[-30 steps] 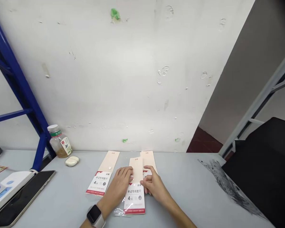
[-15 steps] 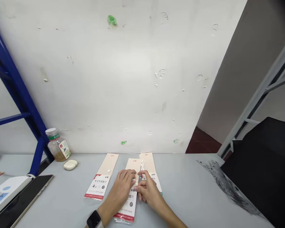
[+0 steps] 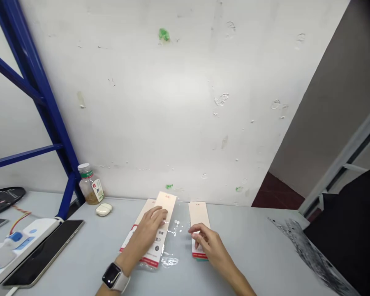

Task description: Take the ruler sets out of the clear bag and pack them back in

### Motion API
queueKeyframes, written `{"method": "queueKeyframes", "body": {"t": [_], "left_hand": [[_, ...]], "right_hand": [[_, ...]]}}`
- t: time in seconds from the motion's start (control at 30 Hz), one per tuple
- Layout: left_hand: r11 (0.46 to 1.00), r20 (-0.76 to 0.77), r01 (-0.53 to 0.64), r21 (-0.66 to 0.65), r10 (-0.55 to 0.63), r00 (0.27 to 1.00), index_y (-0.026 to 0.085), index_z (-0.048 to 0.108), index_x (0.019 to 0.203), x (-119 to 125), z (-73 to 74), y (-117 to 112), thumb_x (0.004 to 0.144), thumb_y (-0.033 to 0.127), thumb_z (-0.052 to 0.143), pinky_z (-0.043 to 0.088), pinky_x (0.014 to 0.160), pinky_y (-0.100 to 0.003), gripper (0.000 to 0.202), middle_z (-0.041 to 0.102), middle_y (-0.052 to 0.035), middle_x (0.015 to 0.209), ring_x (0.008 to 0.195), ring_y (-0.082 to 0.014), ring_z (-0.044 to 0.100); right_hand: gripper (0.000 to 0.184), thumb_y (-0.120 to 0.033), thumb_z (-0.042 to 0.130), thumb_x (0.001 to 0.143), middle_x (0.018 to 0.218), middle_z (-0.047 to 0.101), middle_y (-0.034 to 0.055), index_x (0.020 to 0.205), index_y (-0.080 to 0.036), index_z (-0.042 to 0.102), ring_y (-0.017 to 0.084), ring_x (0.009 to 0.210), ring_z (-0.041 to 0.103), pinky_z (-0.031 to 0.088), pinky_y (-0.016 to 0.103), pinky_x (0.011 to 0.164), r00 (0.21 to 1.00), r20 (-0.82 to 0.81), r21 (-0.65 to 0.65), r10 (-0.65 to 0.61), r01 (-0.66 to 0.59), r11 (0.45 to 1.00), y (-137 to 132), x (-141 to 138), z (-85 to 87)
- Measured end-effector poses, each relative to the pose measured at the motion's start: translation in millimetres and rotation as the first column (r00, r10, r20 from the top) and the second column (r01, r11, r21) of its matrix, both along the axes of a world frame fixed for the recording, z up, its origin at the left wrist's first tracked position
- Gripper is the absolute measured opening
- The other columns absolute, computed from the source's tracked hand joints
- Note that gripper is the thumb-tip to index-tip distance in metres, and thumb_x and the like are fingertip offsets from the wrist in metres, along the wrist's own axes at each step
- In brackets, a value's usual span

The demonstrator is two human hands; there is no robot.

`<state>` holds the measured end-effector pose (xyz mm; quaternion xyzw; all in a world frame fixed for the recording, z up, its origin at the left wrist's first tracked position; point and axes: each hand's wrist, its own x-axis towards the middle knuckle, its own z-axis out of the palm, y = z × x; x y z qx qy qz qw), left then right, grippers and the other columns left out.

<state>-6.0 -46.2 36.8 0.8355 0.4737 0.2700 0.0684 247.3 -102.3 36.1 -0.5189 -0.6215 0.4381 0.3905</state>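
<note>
My left hand (image 3: 148, 232) lies over a long cream-and-white ruler-set packet (image 3: 167, 201) with a red lower band, its fingers bent across the front; the thumb is hidden. This packet overlaps another cream packet (image 3: 144, 209) to its left. My right hand (image 3: 209, 242) hovers over or touches the lower part of the right-hand packet (image 3: 199, 211); its index finger and thumb are slightly apart. A teal edge (image 3: 202, 260) peeks out below that packet. Between the two groups lies crinkled clear plastic (image 3: 169, 260), with small white round pieces (image 3: 176, 222) near it.
At the left stand a lidded jar (image 3: 91, 189) and a small cream case (image 3: 104, 209). A phone (image 3: 46, 253) lies beside a white power strip (image 3: 33, 234). A blue metal frame (image 3: 49, 98) rises at the left; black fabric (image 3: 351, 230) hangs at the right edge.
My hands have moved apart. The left has shifted leftward with a packet, now over the left one. The right has moved to the right-hand packet, which now shows a red band. The view has shifted.
</note>
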Motion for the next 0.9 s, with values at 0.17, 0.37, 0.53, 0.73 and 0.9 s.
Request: {"method": "queueKeyframes", "body": {"t": [0.17,0.37,0.53,0.73,0.9], "left_hand": [[0.987,-0.110,-0.161,-0.002,0.160,0.981,0.027,0.059,0.116,-43.8,0.1,19.0,0.097,0.021,0.034,0.040,0.106,-0.043,0.032,0.056,-0.0014,0.136,0.137,-0.0244,0.036],[0.973,-0.217,-0.222,-0.069,0.203,0.955,0.028,0.058,0.119,-31.9,-7.1,10.8,0.091,0.033,0.048,0.042,0.097,-0.047,0.031,0.055,-0.0058,0.139,0.130,-0.0298,0.044],[0.974,-0.229,-0.202,-0.101,0.175,0.958,0.025,0.043,0.138,-18.6,-3.0,5.6,0.090,0.028,0.046,0.038,0.102,-0.047,0.048,0.056,-0.0093,0.136,0.128,-0.0276,0.046],[0.976,-0.299,-0.213,-0.039,0.192,0.935,0.027,0.058,0.120,-16.7,-7.4,4.5,0.092,0.027,0.044,0.038,0.100,-0.052,0.032,0.058,-0.0075,0.135,0.124,-0.0293,0.049],[0.974,-0.325,-0.228,0.001,0.216,0.921,0.026,0.058,0.120,-16.4,-14.3,6.6,0.092,0.027,0.043,0.042,0.096,-0.051,0.032,0.057,-0.0092,0.136,0.124,-0.0300,0.050]], "right_hand": [[0.027,-0.046,0.044,0.091,0.089,0.066,0.0029,0.095,-0.027,0.063,0.021,0.078,0.061,0.045,0.030,0.067,0.966,0.243,0.008,-0.092,0.093,0.996,8.6,29.7,-4.5],[0.030,-0.043,0.050,0.086,0.129,0.057,0.0081,0.108,-0.025,0.060,0.029,0.115,0.053,0.041,0.038,0.093,0.858,0.478,0.092,-0.186,0.161,0.983,12.6,48.6,-10.5],[0.048,-0.049,0.053,0.083,0.146,0.044,0.0069,0.126,-0.026,0.053,0.030,0.135,0.037,0.031,0.042,0.107,0.844,0.535,-0.054,-0.042,0.084,0.995,6.2,53.7,-1.9],[0.051,-0.032,0.069,0.065,0.149,0.039,0.0067,0.114,-0.026,0.056,0.031,0.133,0.035,0.031,0.043,0.106,0.826,0.563,-0.090,-0.012,0.076,0.993,0.9,48.1,4.4],[0.018,-0.020,0.058,0.067,0.124,0.056,0.0014,0.082,-0.025,0.049,0.025,0.113,0.050,0.042,0.035,0.089,0.923,0.374,-0.056,-0.087,0.116,0.992,4.7,48.7,3.7]]}}
